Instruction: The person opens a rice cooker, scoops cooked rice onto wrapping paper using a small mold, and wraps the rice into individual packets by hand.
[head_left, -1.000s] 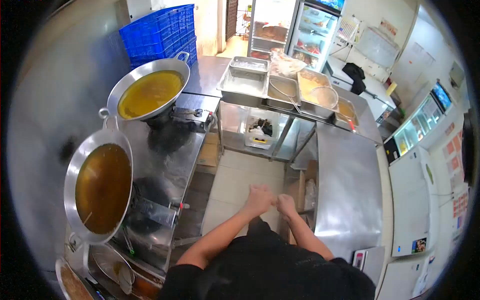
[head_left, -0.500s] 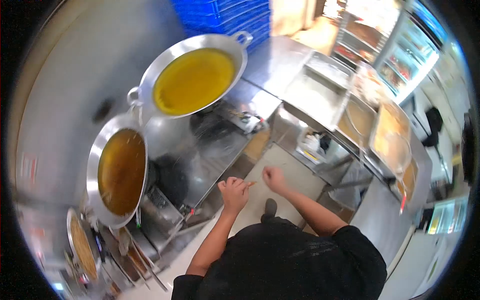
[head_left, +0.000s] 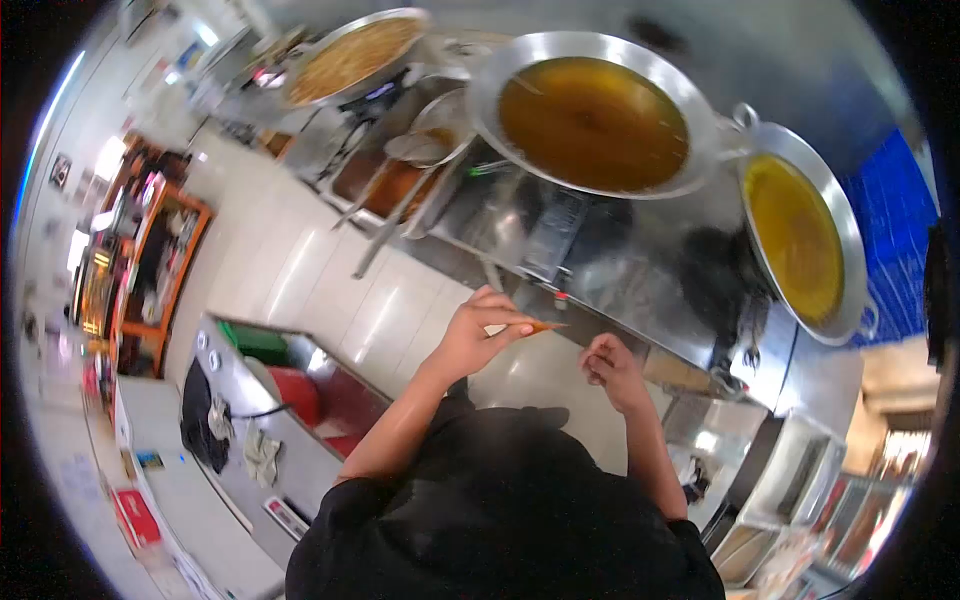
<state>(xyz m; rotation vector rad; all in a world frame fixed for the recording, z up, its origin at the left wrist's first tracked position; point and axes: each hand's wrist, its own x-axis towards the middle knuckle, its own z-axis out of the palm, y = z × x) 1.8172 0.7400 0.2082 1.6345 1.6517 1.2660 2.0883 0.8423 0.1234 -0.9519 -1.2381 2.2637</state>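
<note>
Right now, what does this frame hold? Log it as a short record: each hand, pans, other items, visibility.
Left hand: pinching a small orange-brown piece by one end
Right hand: fingers curled, apart from the piece; contents unclear
Pans: one with brown liquid, one with yellow liquid
Other items: strainers at picture left of the brown liquid; blue crates at picture right
Visibility: piece too small to identify

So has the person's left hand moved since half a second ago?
Yes: judged against the steel counter, the left hand has shifted along its front edge, away from the yellow-oil wok and toward the dark-oil wok's side.
</note>
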